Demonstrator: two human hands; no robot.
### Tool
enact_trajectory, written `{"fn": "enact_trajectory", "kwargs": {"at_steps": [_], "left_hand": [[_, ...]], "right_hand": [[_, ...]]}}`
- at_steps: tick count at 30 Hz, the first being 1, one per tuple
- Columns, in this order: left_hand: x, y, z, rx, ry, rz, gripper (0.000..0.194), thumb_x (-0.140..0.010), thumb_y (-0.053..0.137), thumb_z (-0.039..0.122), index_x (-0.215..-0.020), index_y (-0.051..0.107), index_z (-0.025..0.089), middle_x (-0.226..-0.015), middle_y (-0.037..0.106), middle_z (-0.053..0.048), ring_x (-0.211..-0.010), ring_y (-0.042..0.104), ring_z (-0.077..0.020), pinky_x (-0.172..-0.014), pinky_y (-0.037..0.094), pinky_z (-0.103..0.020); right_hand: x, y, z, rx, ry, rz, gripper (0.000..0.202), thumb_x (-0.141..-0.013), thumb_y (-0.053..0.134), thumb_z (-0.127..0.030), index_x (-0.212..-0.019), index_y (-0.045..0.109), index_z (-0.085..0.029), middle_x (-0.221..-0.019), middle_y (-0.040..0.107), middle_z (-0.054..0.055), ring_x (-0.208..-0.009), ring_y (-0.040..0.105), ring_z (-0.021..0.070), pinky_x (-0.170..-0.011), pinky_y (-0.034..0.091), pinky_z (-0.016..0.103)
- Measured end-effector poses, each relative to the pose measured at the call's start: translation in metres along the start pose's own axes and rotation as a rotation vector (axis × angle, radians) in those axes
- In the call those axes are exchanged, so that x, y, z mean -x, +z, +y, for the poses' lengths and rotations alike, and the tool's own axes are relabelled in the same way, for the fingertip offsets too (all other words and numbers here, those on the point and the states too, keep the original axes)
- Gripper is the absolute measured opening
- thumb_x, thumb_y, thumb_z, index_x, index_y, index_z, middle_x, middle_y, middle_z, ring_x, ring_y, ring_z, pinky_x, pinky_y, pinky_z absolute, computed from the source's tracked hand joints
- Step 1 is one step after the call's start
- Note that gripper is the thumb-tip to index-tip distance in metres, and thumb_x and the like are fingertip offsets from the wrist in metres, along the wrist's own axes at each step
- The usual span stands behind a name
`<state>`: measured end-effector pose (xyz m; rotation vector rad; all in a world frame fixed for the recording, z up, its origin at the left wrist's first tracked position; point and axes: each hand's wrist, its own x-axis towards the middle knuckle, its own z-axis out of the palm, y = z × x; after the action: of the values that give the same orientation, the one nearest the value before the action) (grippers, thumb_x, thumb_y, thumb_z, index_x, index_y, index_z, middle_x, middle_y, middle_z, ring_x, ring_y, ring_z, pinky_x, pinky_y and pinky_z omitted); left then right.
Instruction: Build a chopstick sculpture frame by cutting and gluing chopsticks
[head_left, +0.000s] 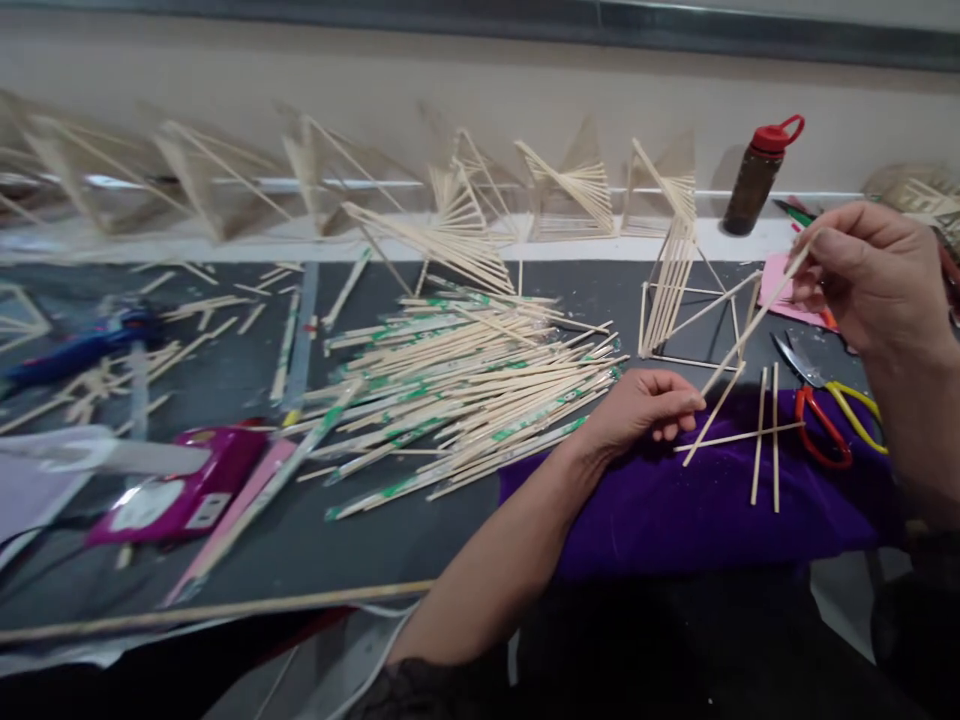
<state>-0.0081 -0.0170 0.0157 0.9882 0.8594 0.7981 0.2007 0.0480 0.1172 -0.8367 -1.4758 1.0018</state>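
A single bamboo chopstick slants upward between my two hands. Its lower end is pinched by the fingertips of my left hand, just above the purple cloth. Higher up and to the right, the thumb and fingers of my right hand grip the other end. On the cloth lie several loose chopsticks, some crossing each other. Scissors with red and yellow handles rest partly open beside them, below my right hand. Behind the cloth stands a frame of glued sticks.
A big pile of chopsticks, many in wrappers, covers the table's middle. Twisted stick structures line the wall. A dark bottle with a red lid stands at back right. At left are a magenta glue gun and a blue tool.
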Motion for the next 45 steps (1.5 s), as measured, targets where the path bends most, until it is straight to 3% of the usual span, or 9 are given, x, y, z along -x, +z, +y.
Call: {"fn": "enact_trajectory", "kwargs": {"at_steps": [9,15,21,25,28,31,35,39,45], "left_hand": [[-0.004,0.001,-0.009,0.012,0.039,-0.016,0.020,-0.070,0.073,0.034,-0.070,0.066,0.014,-0.060,0.065,0.000,-0.044,0.051,-0.0044,-0.041,0.032,-0.017],[0.000,0.004,-0.009,0.040,0.074,-0.116,0.024,-0.068,0.077,0.036,-0.079,0.074,0.015,-0.075,0.071,-0.006,-0.060,0.059,-0.0093,-0.053,0.041,-0.022],[0.006,-0.011,0.006,0.073,0.216,-0.059,0.032,-0.062,0.080,0.042,-0.075,0.073,0.014,-0.068,0.070,-0.006,-0.057,0.057,-0.0106,-0.050,0.038,-0.022],[0.011,-0.032,0.014,0.187,0.305,-0.074,0.042,-0.051,0.084,0.051,-0.065,0.067,0.015,-0.056,0.064,-0.003,-0.047,0.051,-0.0091,-0.044,0.034,-0.022],[0.014,-0.043,0.016,0.202,0.334,-0.072,0.044,-0.049,0.084,0.053,-0.064,0.066,0.015,-0.053,0.063,-0.001,-0.044,0.050,-0.0085,-0.041,0.032,-0.020],[0.016,-0.048,0.017,0.210,0.333,-0.051,0.044,-0.050,0.084,0.052,-0.067,0.067,0.015,-0.055,0.064,-0.002,-0.046,0.052,-0.0085,-0.041,0.033,-0.019],[0.017,-0.049,0.018,0.206,0.300,-0.022,0.045,-0.050,0.084,0.051,-0.071,0.068,0.014,-0.059,0.066,-0.003,-0.049,0.055,-0.0086,-0.042,0.035,-0.019],[0.017,-0.046,0.018,0.214,0.312,-0.053,0.041,-0.053,0.084,0.047,-0.071,0.068,0.014,-0.059,0.066,-0.002,-0.049,0.056,-0.0085,-0.042,0.037,-0.019],[0.015,-0.048,0.015,0.194,0.305,-0.035,0.038,-0.055,0.083,0.045,-0.073,0.070,0.015,-0.059,0.066,-0.002,-0.048,0.056,-0.0079,-0.043,0.037,-0.018]], "right_hand": [[0.003,0.007,-0.001,0.066,-0.011,-0.007,0.004,-0.076,0.070,-0.023,-0.072,0.069,-0.022,-0.062,0.065,0.001,-0.045,0.055,0.0105,-0.036,0.033,0.024],[0.013,0.035,0.006,0.191,0.027,-0.162,0.008,-0.078,0.072,-0.026,-0.072,0.068,-0.022,-0.059,0.065,0.002,-0.048,0.057,0.0103,-0.041,0.041,0.023],[-0.008,0.089,0.022,0.101,0.195,-0.465,0.016,-0.078,0.071,-0.034,-0.075,0.068,-0.019,-0.058,0.064,0.000,-0.042,0.051,0.0084,-0.038,0.039,0.022],[-0.031,0.145,0.046,0.208,0.239,-0.527,0.015,-0.085,0.059,-0.030,-0.082,0.066,-0.016,-0.064,0.065,0.001,-0.048,0.055,0.0097,-0.043,0.038,0.022],[-0.040,0.186,0.065,0.597,0.046,-0.672,0.014,-0.083,0.058,-0.025,-0.081,0.067,-0.014,-0.072,0.067,0.004,-0.060,0.059,0.0119,-0.053,0.039,0.023],[-0.044,0.210,0.079,0.954,-0.140,-0.770,0.022,-0.082,0.061,-0.035,-0.083,0.070,-0.014,-0.080,0.069,0.007,-0.073,0.061,0.0161,-0.059,0.037,0.025],[-0.045,0.220,0.088,1.070,-0.184,-0.816,0.028,-0.080,0.060,-0.040,-0.083,0.072,-0.014,-0.082,0.070,0.009,-0.073,0.060,0.0175,-0.057,0.035,0.026],[-0.041,0.225,0.096,1.074,-0.219,-0.847,0.019,-0.079,0.058,-0.026,-0.084,0.073,-0.015,-0.081,0.071,0.009,-0.070,0.061,0.0164,-0.058,0.036,0.025],[-0.043,0.211,0.086,0.871,-0.039,-0.796,0.017,-0.077,0.057,-0.018,-0.081,0.072,-0.011,-0.067,0.067,0.006,-0.061,0.058,0.0129,-0.056,0.038,0.024]]}}
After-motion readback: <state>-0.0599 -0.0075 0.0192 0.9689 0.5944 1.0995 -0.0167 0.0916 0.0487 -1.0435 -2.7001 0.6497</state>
